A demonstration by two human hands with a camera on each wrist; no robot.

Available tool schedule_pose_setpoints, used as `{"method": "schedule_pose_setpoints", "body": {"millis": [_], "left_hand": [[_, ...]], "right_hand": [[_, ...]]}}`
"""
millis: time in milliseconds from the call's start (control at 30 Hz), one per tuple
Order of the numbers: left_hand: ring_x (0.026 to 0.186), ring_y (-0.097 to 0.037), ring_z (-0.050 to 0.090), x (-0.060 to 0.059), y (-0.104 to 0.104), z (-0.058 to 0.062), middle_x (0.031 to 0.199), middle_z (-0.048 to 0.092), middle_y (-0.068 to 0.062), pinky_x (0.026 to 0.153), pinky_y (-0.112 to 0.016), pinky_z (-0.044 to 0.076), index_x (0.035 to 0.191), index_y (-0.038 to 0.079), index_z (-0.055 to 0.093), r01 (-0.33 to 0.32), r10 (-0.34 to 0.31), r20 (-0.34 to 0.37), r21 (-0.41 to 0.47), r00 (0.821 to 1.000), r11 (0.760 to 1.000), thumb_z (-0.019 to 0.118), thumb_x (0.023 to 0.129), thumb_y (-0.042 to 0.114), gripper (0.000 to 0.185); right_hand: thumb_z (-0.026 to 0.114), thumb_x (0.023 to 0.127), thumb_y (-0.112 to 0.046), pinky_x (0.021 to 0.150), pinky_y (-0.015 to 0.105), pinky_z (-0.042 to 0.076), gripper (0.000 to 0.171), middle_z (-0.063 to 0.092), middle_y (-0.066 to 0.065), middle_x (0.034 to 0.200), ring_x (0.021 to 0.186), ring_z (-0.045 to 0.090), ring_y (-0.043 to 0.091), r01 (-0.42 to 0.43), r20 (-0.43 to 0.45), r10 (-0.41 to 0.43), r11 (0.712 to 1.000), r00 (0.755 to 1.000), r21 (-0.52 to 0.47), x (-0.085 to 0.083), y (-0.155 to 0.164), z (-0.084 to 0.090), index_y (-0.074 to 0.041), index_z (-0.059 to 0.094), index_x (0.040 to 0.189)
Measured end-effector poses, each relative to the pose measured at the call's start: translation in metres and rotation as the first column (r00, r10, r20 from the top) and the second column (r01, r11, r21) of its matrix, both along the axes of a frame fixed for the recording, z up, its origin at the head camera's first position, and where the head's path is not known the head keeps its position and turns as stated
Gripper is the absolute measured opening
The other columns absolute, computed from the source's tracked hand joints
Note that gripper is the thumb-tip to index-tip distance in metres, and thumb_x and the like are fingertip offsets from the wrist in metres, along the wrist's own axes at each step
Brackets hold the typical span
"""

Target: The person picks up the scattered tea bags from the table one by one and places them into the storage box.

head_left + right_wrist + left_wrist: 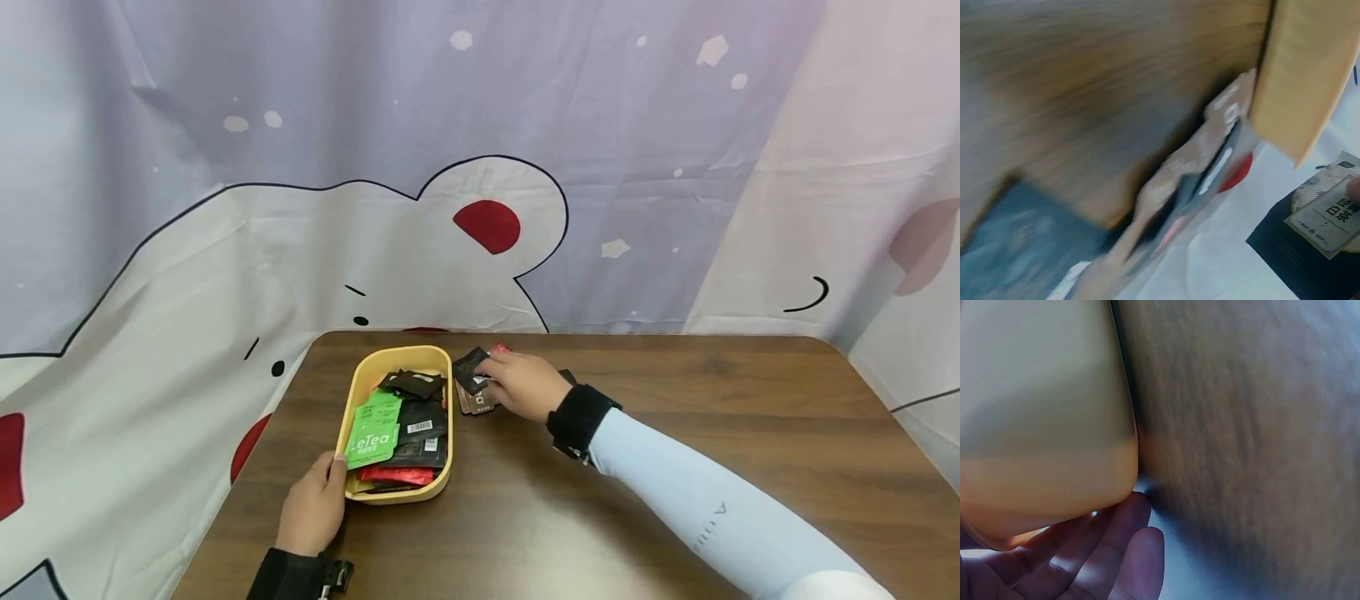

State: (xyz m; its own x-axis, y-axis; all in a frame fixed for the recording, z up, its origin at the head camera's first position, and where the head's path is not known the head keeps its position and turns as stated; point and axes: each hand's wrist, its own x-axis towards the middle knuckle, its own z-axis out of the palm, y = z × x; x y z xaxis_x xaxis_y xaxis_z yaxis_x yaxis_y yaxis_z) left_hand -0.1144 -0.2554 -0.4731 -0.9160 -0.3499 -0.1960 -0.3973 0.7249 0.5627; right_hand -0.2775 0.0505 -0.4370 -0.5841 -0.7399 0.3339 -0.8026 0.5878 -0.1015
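A big cloth with a cartoon bear hangs behind a brown wooden worktop (675, 433). A yellow tray (358, 392) full of tea packets sits on it, with a green tea packet (375, 429) on top. The left hand (313, 506) rests against the near corner of the tray, its fingers (1119, 540) loose and straight along the wall, thumb at the rim. The right hand (525, 385) is just beside the tray's far side, and its fingers pinch a black tea packet (470, 369). More packets (480, 402) lie under that hand on the worktop. The black packet is thin and slick, so it could slip out of the pinch. The tray is piled high, so one more packet might slide off the heap.
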Motion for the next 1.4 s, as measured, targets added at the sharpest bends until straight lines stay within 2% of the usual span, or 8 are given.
{"method": "schedule_pose_setpoints", "body": {"millis": [133, 300, 633, 767, 1100, 1400], "left_hand": [[0.089, -0.025, 0.056, 0.000, 0.001, -0.002, 0.119, 0.064, -0.019, 0.076, -0.040, 0.045, 0.139, 0.002, 0.052, 0.004, -0.004, -0.005, -0.005, 1.000, 1.000, 0.030, 0.111, 0.039, 0.051], [0.086, -0.024, 0.056, 0.000, 0.002, -0.002, 0.117, 0.064, -0.018, 0.073, -0.038, 0.043, 0.140, 0.002, 0.052, 0.008, -0.008, -0.007, 0.006, 1.000, 1.000, 0.030, 0.111, 0.038, 0.051], [0.076, -0.022, 0.052, -0.001, 0.001, -0.001, 0.103, 0.063, -0.014, 0.065, -0.032, 0.036, 0.136, 0.002, 0.052, 0.008, -0.008, -0.005, 0.025, 1.000, 1.000, 0.031, 0.111, 0.037, 0.048], [0.080, -0.022, 0.054, 0.000, 0.001, -0.001, 0.107, 0.063, -0.015, 0.067, -0.033, 0.038, 0.136, 0.002, 0.053, 0.007, -0.007, -0.009, 0.011, 1.000, 1.000, 0.032, 0.111, 0.036, 0.048], [0.084, -0.023, 0.055, -0.001, 0.000, -0.001, 0.110, 0.063, -0.016, 0.070, -0.035, 0.041, 0.136, 0.001, 0.053, 0.010, -0.010, -0.017, 0.009, 1.000, 1.000, 0.033, 0.110, 0.035, 0.047], [0.076, -0.021, 0.053, 0.000, -0.002, 0.000, 0.105, 0.064, -0.015, 0.066, -0.032, 0.038, 0.137, 0.001, 0.052, 0.016, -0.015, -0.017, 0.024, 1.000, 1.000, 0.030, 0.111, 0.039, 0.051]], "right_hand": [[0.064, 0.097, -0.013, 0.082, 0.033, 0.057, 0.024, 0.068, 0.002, 0.107, 0.092, 0.065, 0.012, -0.026, 0.046, 0.026, 1.000, 0.999, -0.013, -0.002, -0.025, 0.007, -0.012, 0.069, 0.120], [0.062, 0.100, -0.015, 0.082, 0.028, 0.055, 0.025, 0.066, 0.000, 0.109, 0.090, 0.063, 0.009, -0.036, 0.081, 0.039, 0.999, 0.996, -0.038, -0.002, -0.053, 0.015, -0.015, 0.068, 0.124], [0.056, 0.103, -0.018, 0.093, 0.028, 0.054, 0.028, 0.067, 0.001, 0.121, 0.106, 0.066, 0.011, -0.073, 0.080, 0.071, 0.997, 0.994, 0.024, 0.000, -0.105, 0.021, -0.016, 0.065, 0.130], [0.055, 0.103, -0.019, 0.098, 0.026, 0.052, 0.029, 0.067, 0.000, 0.123, 0.111, 0.066, 0.011, -0.077, 0.065, 0.074, 0.996, 0.995, 0.043, 0.002, -0.120, 0.021, -0.016, 0.065, 0.131], [0.055, 0.104, -0.021, 0.093, 0.023, 0.052, 0.028, 0.068, -0.002, 0.117, 0.104, 0.065, 0.008, -0.089, 0.018, 0.088, 0.994, 0.996, 0.063, 0.006, -0.131, 0.019, -0.017, 0.066, 0.130], [0.058, 0.102, -0.020, 0.095, 0.025, 0.052, 0.028, 0.068, -0.002, 0.116, 0.104, 0.066, 0.010, -0.096, 0.008, 0.096, 0.995, 0.995, 0.039, 0.006, -0.131, 0.013, -0.016, 0.067, 0.128]]}}
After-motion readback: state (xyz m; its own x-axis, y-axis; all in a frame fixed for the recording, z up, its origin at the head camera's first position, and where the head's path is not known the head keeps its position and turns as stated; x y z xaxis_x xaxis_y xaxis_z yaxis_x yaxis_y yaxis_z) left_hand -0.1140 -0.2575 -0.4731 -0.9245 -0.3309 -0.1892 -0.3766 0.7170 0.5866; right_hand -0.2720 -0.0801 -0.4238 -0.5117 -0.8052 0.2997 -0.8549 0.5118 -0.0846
